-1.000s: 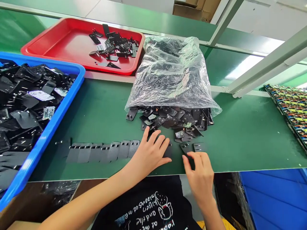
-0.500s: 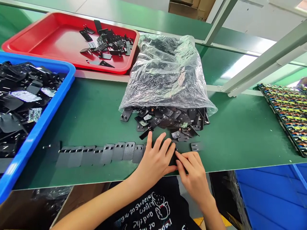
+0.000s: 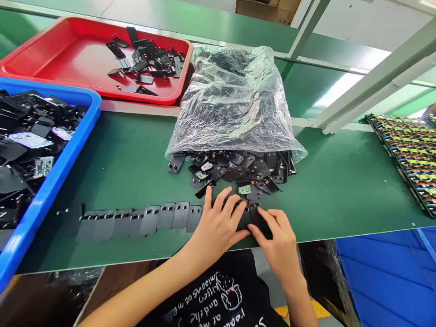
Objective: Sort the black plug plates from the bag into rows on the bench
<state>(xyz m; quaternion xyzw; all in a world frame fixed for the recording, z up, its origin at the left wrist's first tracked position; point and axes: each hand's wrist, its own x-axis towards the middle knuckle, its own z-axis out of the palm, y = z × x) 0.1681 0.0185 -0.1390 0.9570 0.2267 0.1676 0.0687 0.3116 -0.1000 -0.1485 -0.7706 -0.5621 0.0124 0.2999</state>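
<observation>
A row of thin black plug plates [image 3: 166, 216], each with two short metal prongs, overlaps along the front of the green bench. My left hand [image 3: 218, 217] lies over the row's right part with its fingers spread, hiding several plates. Just to its right, my right hand [image 3: 277, 234] pinches a black plug plate [image 3: 258, 218] between thumb and fingers at the row's right end. Beyond both hands, a loose pile of black plug plates [image 3: 235, 170] spills from the mouth of a clear plastic bag [image 3: 235, 109]. A small green-faced piece [image 3: 244, 189] lies at the pile's near edge.
At the left stands a blue tray [image 3: 76, 131] heaped with black parts. Behind it, a red tray [image 3: 81, 54] holds more black pieces. A tray of colourful small components [image 3: 407, 159] sits at the right, below a slanted metal post [image 3: 368, 81]. Blue bins [image 3: 381, 281] stand below the bench edge.
The single plate that lay apart on the right is gone from that spot. My right hand now holds a plate against the row's end. The left hand has barely moved.
</observation>
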